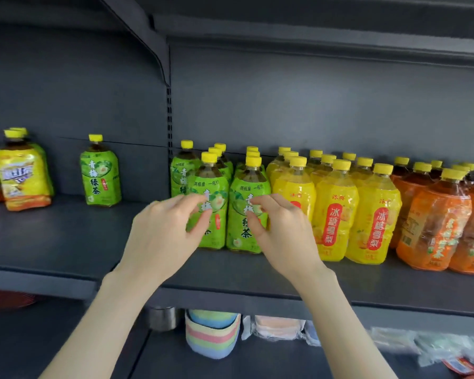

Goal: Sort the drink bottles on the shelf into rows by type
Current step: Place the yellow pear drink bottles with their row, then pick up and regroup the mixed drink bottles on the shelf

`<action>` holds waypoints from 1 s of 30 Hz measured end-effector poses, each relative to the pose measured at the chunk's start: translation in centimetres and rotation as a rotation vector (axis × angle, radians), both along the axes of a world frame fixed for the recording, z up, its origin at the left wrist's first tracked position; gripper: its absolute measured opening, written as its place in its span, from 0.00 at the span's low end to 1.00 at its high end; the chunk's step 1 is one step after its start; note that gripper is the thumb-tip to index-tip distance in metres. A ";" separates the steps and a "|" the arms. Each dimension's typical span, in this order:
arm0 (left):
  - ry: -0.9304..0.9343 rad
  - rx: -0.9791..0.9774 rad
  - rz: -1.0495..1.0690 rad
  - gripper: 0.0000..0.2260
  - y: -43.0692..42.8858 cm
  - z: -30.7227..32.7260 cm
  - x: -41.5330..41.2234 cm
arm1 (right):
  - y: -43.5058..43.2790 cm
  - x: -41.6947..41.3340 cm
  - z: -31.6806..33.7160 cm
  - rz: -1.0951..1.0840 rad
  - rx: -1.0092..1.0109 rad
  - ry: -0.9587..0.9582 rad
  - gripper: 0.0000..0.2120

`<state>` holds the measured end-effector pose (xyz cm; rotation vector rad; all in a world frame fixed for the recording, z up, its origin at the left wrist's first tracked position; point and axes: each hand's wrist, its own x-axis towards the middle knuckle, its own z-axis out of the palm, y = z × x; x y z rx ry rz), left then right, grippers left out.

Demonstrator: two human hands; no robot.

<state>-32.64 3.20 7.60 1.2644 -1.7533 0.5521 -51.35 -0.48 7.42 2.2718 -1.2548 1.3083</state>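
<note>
All the bottles stand upright on the dark shelf (66, 242), each with a yellow cap. Near the left end stands a yellow-and-orange-labelled bottle (24, 173) with another close behind it, and a lone green tea bottle (100, 173) stands apart to its right, towards the back. At the middle, green tea bottles form two files running front to back, led by the left front green bottle (216, 187) and the right front green bottle (248, 187), with one more green bottle (182, 170) behind at their left. Touching these on the right come three files of yellow-labelled bottles (335, 212), then orange-labelled bottles (435, 222) reaching the right edge.
</note>
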 end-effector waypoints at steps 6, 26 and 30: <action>0.068 0.068 0.143 0.18 5.2 -3.0 13.1 | 3.3 13.3 -2.8 0.115 0.046 -0.068 0.14; 0.205 0.098 0.133 0.07 -2.9 -3.1 42.7 | -5.0 43.2 -1.5 0.163 0.171 -0.134 0.10; 0.248 0.143 0.143 0.06 -7.8 -3.3 47.6 | -9.5 48.4 -0.5 0.168 0.238 -0.102 0.10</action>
